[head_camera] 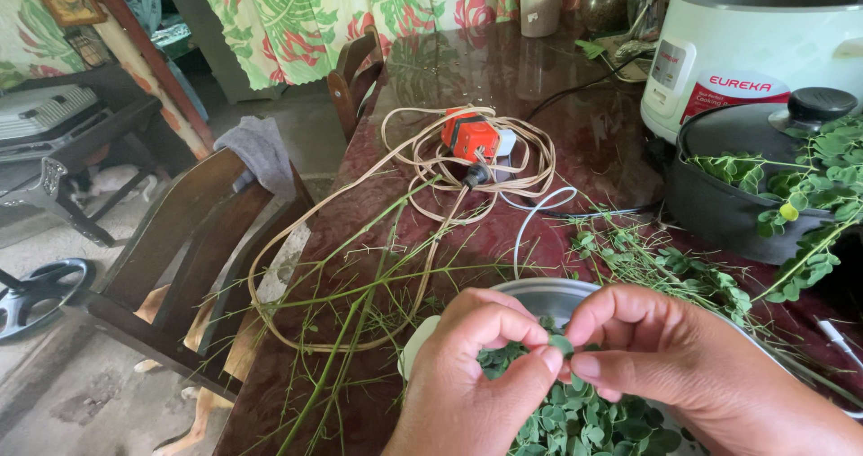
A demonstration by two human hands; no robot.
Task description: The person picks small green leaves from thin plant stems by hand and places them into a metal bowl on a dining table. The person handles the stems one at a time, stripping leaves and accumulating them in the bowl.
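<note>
My left hand [472,375] and my right hand [670,362] meet over a metal bowl [530,292] at the bottom centre. Both pinch a small green leaf sprig [562,344] between thumb and fingertips. The bowl holds a heap of small round green leaves [575,420], partly hidden by my hands. Bare green stems [360,303] lie spread on the dark red table [593,137] to the left of the bowl.
Leafy branches [791,195] lie over a black lidded pot [737,213] at right. A white rice cooker [746,43] stands behind it. A coiled beige cord with an orange plug block [472,137] lies mid-table. Wooden chairs [189,240] stand at left.
</note>
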